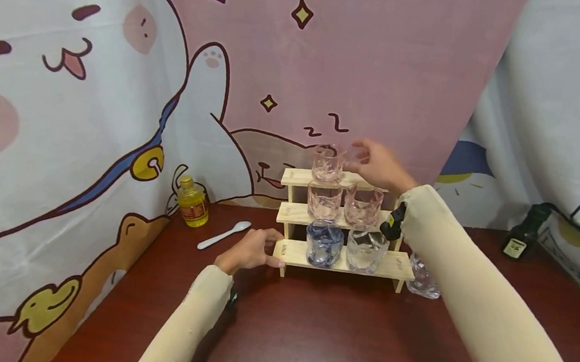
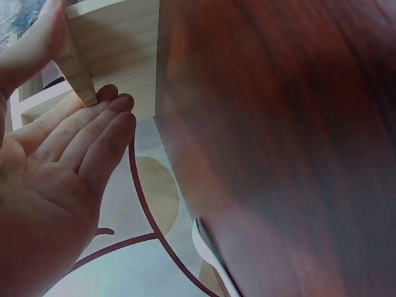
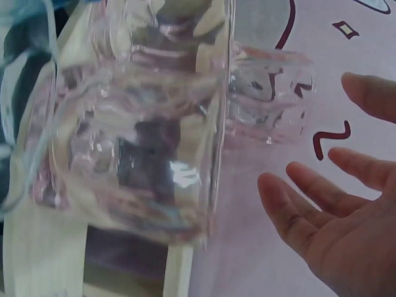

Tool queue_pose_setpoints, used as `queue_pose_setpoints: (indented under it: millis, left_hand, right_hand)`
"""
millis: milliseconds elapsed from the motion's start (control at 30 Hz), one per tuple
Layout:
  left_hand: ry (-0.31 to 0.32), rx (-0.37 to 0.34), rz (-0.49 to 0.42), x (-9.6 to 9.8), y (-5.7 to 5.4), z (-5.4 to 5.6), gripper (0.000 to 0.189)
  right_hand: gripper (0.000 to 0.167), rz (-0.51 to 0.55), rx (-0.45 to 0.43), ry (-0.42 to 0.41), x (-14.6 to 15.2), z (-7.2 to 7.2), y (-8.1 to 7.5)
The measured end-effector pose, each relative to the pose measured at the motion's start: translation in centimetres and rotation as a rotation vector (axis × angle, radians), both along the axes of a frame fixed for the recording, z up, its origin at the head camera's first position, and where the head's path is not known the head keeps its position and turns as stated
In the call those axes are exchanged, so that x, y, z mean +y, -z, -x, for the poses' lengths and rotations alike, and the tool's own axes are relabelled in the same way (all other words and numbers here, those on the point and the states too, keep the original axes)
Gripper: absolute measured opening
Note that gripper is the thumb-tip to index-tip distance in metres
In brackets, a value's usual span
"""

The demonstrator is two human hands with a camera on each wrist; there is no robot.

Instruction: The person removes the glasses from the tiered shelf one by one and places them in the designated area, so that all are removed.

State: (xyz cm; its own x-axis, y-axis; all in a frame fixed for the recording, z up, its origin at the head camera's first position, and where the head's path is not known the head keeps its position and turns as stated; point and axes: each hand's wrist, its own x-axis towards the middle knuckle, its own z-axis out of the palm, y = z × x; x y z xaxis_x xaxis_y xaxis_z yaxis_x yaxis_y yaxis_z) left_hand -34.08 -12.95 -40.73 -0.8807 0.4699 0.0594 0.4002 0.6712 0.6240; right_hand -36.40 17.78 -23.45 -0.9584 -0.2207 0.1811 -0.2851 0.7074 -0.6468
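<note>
A three-step wooden display rack (image 1: 294, 253) stands on the table. My left hand (image 1: 253, 249) grips the left end of its lowest step, thumb in front and fingers behind; in the left wrist view the fingers (image 2: 93, 133) lie along its side. On the top step sits a pink glass tumbler (image 1: 327, 164). Just right of it is my right hand (image 1: 377, 163), fingers spread and apart from the glass. Two pink tumblers (image 1: 324, 201) (image 1: 363, 206) occupy the middle step. The lowest step bears a blue tumbler (image 1: 324, 244) and a clear tumbler (image 1: 367, 250).
Another clear glass (image 1: 423, 279) is on the table right of the rack, partly behind my right sleeve. To the left lie a white spoon (image 1: 224, 235) and a yellow bottle (image 1: 192, 202). A dark bottle (image 1: 525, 231) stands far right. A printed cloth (image 1: 383, 57) hangs behind.
</note>
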Motion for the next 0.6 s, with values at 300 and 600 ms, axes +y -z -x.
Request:
queue_pose_setpoints:
  millis: [300,600]
  left_hand:
    - [-0.020,-0.011,0.007,0.3,-0.2,0.1,0.055]
    - [-0.015,-0.034,0.012,0.4,-0.2,0.1,0.056]
  right_hand:
    - [0.070,0.134,-0.014,0.054,-1.7,1.1,0.8]
    - [0.072,0.193,0.050,0.172,-3.9,2.0,2.0]
